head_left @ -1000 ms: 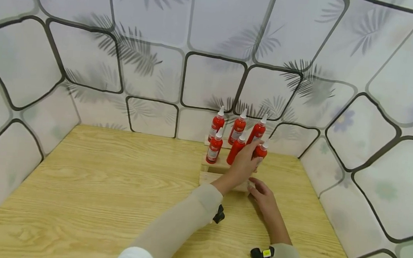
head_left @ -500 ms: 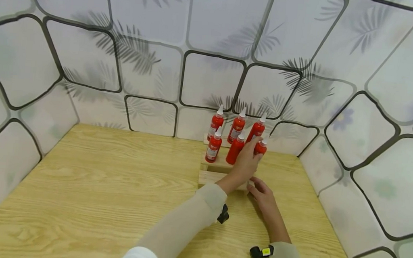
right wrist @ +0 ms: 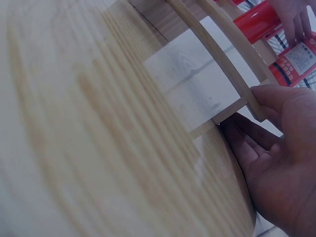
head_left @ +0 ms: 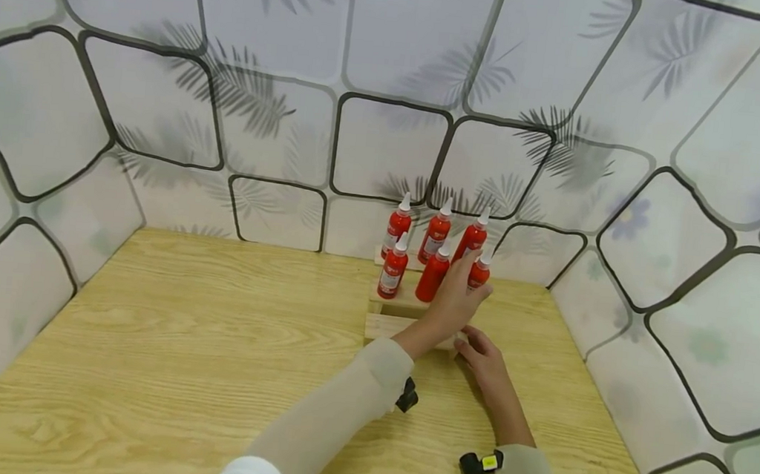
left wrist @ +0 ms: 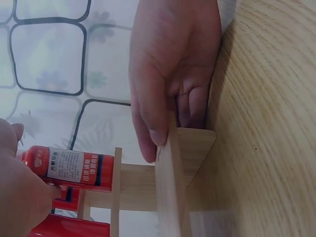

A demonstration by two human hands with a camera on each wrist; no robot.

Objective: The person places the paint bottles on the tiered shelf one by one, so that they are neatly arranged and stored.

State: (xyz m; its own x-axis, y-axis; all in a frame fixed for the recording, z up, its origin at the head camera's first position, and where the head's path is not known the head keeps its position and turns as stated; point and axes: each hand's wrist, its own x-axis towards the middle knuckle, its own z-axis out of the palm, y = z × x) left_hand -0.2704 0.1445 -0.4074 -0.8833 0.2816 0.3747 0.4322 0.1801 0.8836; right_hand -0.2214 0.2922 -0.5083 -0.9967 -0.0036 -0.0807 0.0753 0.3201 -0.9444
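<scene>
The left hand [head_left: 453, 302] reaches forward over the stepped wooden rack [head_left: 391, 320], forearm stretched out in a beige sleeve, wrist bent a little upward. Its fingers curl round the front-right red bottle [head_left: 479, 271], which stands upright on the rack's middle step; the thumb side lies toward the neighbouring bottle [head_left: 433, 275] just left of the hand. Further left of that hand stands another front bottle [head_left: 394, 271], and beyond the fingertips three more red bottles [head_left: 437, 228] line the top step against the patterned wall.

Just below and to the right, the right hand [head_left: 486, 357] lies low on the wooden table [head_left: 177, 340], its thumb and fingers pinching the right end of the rack's lowest step [right wrist: 232, 106]. The right wrist view shows the fingers tucked under that board, thumb on its edge.
</scene>
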